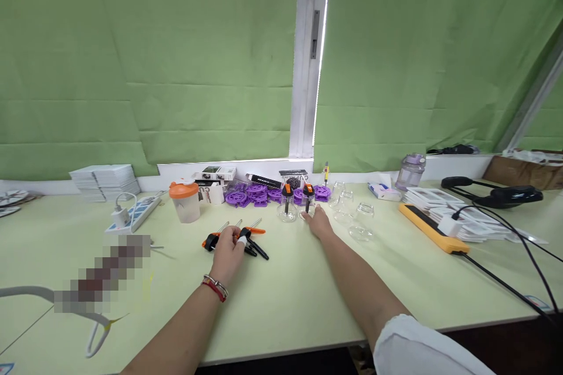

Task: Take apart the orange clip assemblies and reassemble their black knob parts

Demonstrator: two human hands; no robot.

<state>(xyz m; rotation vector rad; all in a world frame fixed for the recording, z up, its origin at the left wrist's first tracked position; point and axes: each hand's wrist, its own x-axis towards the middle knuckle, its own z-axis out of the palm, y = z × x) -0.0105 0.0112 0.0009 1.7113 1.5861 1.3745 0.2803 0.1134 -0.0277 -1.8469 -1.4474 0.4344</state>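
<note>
My left hand (229, 251) is in front of me, its fingers curled down over a small group of black-and-orange lever pieces (255, 245) with thin metal rods. It hides the middle of the group. Farther forward, my right hand (319, 222) reaches to a clear glass bottle (307, 208) with a black-and-orange top, thumb and fingers around its low right side. A similar bottle (287, 211) stands upright just left of it. Several clear glass vessels without tops, the nearest a wide-based one (362, 227), stand right of my right hand.
Purple plastic parts (246, 194) lie along the back with small boxes (212, 192). An orange-lidded cup (185, 204) and a white power strip (139, 211) are left. A yellow-edged power strip (433, 229), stacked white frames (475, 222) and black cables (497, 290) occupy the right. A hanger (74, 307) lies front left.
</note>
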